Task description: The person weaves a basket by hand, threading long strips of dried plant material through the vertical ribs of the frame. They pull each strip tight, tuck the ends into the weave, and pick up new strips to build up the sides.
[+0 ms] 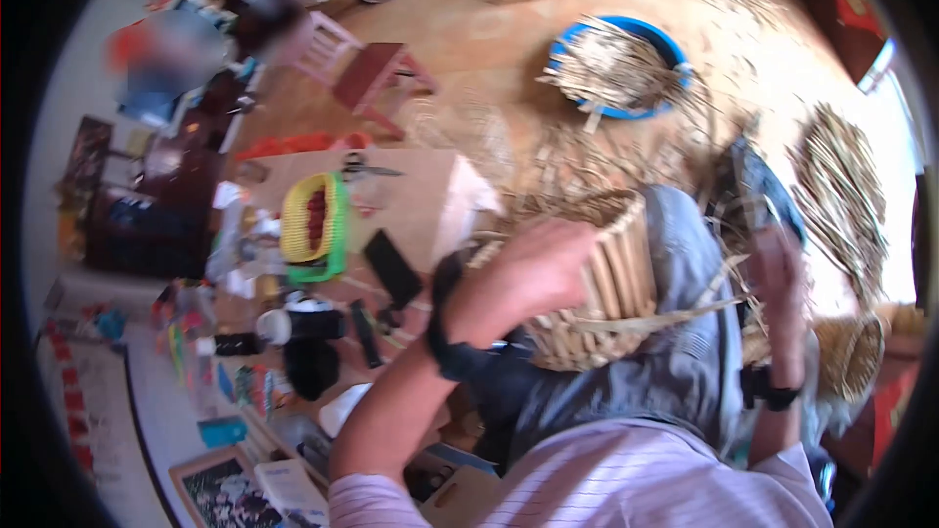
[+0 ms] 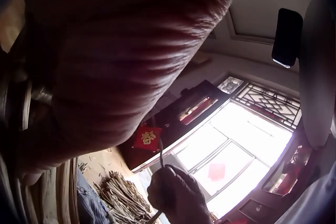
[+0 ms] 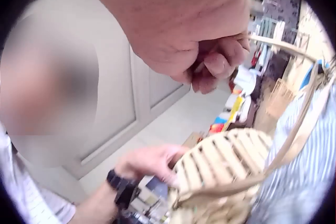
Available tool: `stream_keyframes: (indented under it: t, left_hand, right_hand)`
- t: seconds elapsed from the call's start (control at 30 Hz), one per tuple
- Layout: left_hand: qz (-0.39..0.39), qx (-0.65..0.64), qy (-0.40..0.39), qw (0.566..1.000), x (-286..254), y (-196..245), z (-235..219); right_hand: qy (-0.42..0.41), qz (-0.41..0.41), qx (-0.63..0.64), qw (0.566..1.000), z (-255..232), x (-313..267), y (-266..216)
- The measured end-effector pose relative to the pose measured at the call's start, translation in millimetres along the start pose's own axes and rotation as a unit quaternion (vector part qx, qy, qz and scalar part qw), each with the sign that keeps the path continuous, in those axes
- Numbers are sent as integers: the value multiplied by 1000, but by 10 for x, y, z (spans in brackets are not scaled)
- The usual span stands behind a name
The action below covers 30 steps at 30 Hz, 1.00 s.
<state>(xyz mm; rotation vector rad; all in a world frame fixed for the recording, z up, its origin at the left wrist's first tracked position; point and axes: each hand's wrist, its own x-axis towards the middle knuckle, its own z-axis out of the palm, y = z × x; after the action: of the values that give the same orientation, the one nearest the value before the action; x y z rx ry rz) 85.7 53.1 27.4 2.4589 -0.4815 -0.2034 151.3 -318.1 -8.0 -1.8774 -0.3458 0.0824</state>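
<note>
While 2 hands (image 1: 548, 266) hold basket (image 1: 622, 282) and strand (image 1: 685, 314), 1 tub (image 1: 673, 47) contains strips (image 1: 606, 64).

Woven basket (image 1: 621, 274): pale tan plant material, broad near-parallel slats in the wall, a thick twisted border at the far end and a coarser interlaced band at the near end. Form is rounded; pose is tilted on the lap (image 1: 597, 396), the wall touching the raised trouser leg at one edge of the lap. Loose strip (image 1: 685, 314): flat, narrow, tan, joined to the near band, extending past that leg in a bowed curve. Its outer end is gripped; detail there is blurred.
</note>
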Motion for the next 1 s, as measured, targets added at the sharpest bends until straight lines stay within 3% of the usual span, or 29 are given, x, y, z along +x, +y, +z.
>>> stream_keyframes:
  t: [0.03, 0.07, 0.13, 0.27, 0.37, 0.77, 1.0]
  left_hand:
    - [-11, -2, -15, 1000, -5, 23, -55]
    - [-67, 48, -96, 992, 94, 68, -123]
    - [-66, 60, -93, 992, 76, 61, -124]
    - [-88, 65, -110, 988, 104, 114, -156]
    - [-85, 71, -109, 988, 94, 100, -150]
    - [-82, 75, -118, 987, 91, 112, -157]
    - [-76, 64, -102, 990, 88, 110, -132]
  right_hand:
    - [-62, -44, -61, 995, 208, -119, -168]
    - [-124, -81, -91, 985, 403, -225, -290]
    - [-219, -152, -100, 959, 690, -395, -445]
    - [-278, -121, -73, 950, 926, -565, -493]
    - [-356, -68, -59, 930, 803, -534, -534]
    - [-404, 27, 86, 910, 669, -544, -493]
    - [-406, 140, 137, 893, 651, -590, -417]
